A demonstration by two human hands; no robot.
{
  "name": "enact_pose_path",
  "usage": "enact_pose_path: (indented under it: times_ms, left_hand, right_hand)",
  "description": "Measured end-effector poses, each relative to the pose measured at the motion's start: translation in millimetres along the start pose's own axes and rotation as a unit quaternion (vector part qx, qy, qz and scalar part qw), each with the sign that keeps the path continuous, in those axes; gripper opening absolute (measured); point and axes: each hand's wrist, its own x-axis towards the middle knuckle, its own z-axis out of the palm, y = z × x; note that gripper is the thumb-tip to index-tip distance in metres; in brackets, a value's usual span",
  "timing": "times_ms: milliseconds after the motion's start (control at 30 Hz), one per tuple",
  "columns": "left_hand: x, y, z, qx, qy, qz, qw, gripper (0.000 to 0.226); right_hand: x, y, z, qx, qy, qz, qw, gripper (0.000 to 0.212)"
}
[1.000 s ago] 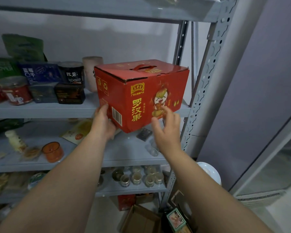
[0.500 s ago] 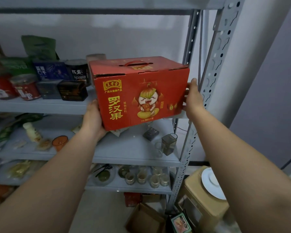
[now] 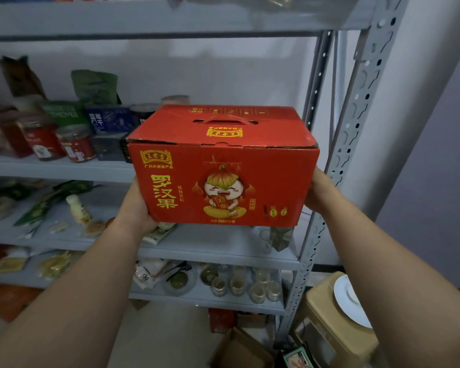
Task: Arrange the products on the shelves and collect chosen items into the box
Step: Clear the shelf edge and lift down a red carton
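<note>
Clamps the red drink carton [image 3: 223,179] by both ends: left hand [image 3: 137,208] cupped round the near bottom corner, right hand [image 3: 319,193] pressed to the opposite end, fingertips hidden behind. Hangs between the palms, off the boards, in front of the grey metal shelving [image 3: 356,128]. Probably heavy, going by the ten-pack print. Stiff corrugated board, glossy and likely slippery, so wants support underneath, or the cut-out handle [image 3: 225,120] above the hands. Beyond the left hand, red-labelled jars [image 3: 76,144] and soft pouches.
</note>
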Motion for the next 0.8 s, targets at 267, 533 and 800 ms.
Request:
enact_pose_path:
  times_ms: [267, 533, 800]
  left_hand:
    - [3.8, 19.1, -67.2, -0.132, -0.274, -0.008, 0.953, 0.078]
    - [5.3, 28.0, -41.1, -0.084, -0.110, 0.025, 0.990, 0.115]
    - [3.7, 3.5, -16.4, -0.067, -0.094, -0.013, 0.993, 0.056]
  right_hand:
    - [-21.2, 0.3, 20.1, -0.079, 0.005, -0.021, 0.997, 0.030]
    - [-68.1, 18.6, 26.9, -0.076, 0.097, -0.081, 0.989, 0.088]
    - [-112.8, 32.3, 70.1, -0.086, 0.165, -0.132, 0.974, 0.091]
